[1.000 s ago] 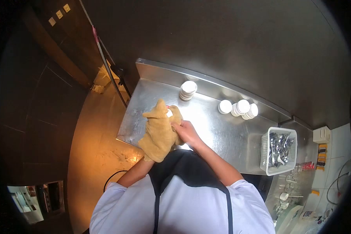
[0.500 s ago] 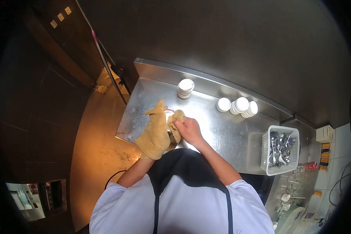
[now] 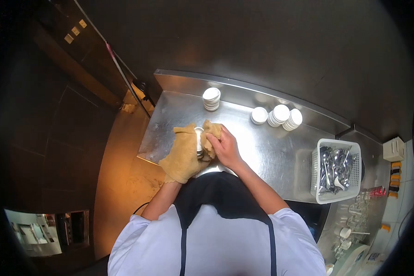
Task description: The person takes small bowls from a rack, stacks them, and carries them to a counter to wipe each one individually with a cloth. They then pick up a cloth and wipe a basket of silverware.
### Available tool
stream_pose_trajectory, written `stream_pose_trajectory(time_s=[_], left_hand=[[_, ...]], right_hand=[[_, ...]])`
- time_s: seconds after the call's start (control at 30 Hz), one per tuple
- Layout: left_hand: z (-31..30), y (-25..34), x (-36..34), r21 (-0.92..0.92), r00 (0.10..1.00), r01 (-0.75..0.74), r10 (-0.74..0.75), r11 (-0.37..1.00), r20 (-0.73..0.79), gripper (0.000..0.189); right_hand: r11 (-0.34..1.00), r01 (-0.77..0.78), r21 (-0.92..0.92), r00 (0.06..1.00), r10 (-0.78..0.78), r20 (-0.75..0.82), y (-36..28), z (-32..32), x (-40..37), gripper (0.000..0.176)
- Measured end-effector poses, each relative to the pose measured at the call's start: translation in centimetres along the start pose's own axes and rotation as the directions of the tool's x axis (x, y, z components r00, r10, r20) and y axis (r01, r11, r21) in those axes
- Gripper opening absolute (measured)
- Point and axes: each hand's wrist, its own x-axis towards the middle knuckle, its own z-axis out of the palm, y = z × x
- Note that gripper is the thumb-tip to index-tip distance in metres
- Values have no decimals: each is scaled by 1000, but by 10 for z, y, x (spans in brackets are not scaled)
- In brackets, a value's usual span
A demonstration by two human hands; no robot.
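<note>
A tan cloth [image 3: 183, 154] is draped over my left hand [image 3: 173, 185], hiding its fingers. Through the cloth, that hand grips a small white bowl [image 3: 198, 137], of which only a narrow part shows, with a shiny darker area just below it. My right hand [image 3: 226, 147] is closed on another bunched part of the cloth, thumb on top, at the bowl's right side. Both hands are in front of the black apron, over the near left part of the steel counter [image 3: 271, 152].
Along the counter's back edge stand a stack of small white bowls [image 3: 211, 99] and several more white stacks [image 3: 279, 114] further right. A white plastic basket [image 3: 317, 177] full of metal spoons sits at the right. Beyond it are glassware [image 3: 354, 216] and a white box [image 3: 393, 149].
My right hand and its part of the cloth have shifted slightly right and turned more upright. More of the white bowl shows between the cloth's folds. The whole view has shifted a little.
</note>
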Motion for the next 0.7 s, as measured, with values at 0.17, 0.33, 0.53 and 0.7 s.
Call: stream_pose_trajectory(time_s=[0.17, 0.33, 0.53, 0.7], left_hand=[[47, 7, -11, -643, 966, 12, -175, 766, -191, 42], [50, 18, -8, -983, 835, 124, -549, 138, 28, 32], [31, -11, -4, -309, 914, 168, -266, 936, -306, 35], [37, -40, 3, -87, 975, 142, -155, 986, -159, 38]], right_hand=[[805, -107, 584, 978, -19, 206, 3, 10, 2, 42], [937, -323, 135, 935, 293, 202, 47, 44, -16, 41], [989, -103, 105, 985, 87, 150, 12, 27, -16, 37], [996, 0, 94, 995, 9, -98, 17, 42, 0, 37]])
